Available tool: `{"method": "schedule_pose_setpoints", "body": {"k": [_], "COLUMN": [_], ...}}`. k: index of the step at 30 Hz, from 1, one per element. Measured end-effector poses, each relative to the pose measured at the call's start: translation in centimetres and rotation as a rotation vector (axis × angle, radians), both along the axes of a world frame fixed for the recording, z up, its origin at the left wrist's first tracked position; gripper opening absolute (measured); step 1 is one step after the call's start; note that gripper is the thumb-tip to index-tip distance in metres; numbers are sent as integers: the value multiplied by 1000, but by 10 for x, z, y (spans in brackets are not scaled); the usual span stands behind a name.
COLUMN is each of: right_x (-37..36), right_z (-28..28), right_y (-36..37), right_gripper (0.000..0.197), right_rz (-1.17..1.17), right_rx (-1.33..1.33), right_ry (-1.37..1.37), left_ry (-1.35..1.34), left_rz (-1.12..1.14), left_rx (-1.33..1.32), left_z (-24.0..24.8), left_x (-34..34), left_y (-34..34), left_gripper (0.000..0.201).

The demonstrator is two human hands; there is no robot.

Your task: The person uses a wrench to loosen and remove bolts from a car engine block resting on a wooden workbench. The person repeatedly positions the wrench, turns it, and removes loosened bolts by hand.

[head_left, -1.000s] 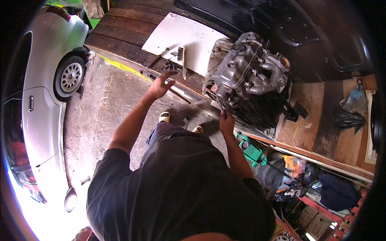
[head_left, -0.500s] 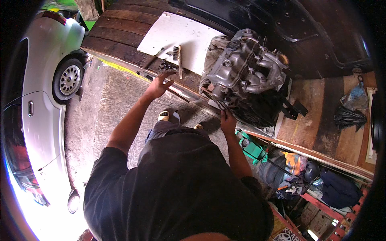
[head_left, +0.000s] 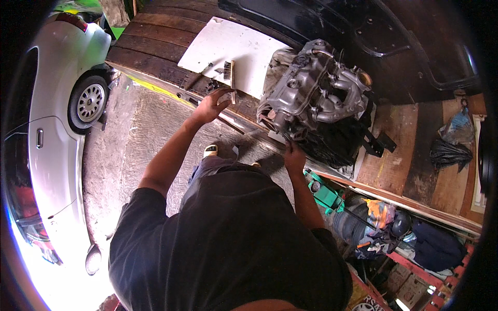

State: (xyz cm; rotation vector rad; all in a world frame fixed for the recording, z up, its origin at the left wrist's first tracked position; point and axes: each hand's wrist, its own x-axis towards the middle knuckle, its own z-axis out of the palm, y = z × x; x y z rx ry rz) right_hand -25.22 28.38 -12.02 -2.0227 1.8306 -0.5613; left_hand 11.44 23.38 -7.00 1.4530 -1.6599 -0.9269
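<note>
Parked at left: white car [head_left: 52,150], one wheel [head_left: 89,102] showing. Lower right clutter: green jack [head_left: 324,193], orange cloth [head_left: 381,210]. On planks at right: black bag [head_left: 447,153], bluish bag [head_left: 459,124].

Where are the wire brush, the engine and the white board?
wire brush [head_left: 232,82], head view, on its wooden handle.
engine [head_left: 311,98], head view, on its grey metal top.
white board [head_left: 233,44], head view, on its bare middle.

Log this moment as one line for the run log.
left hand at wire brush handle | right hand at engine lower edge | engine on wooden bed
</note>
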Motion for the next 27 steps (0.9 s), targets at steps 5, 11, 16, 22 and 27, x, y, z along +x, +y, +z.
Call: {"method": "schedule_pose_setpoints", "body": {"k": [5,11,16,22,27], "right_x": [0,-3,-3,-12,11], "right_z": [13,9,8,-38,-66], "right_y": [-1,-2,-1,-3,8], "right_gripper": [27,29,30,29,26], "right_rz": [28,65,51,166,78], "right_rx": [133,95,77,13,-50], "right_ry": [101,56,70,-54,-248], "left_ry": [-42,-22,-47,-142,-162], "left_rz": [54,70,67,-66,-255], "left_rx": [22,27,33,-31,-160], "left_z": [-2,-9,1,10,33], "left_x": [6,17,17,-5,-38], "left_y": [7,17,20,-10,-43], "left_gripper": [45,46,43,46,44]}}
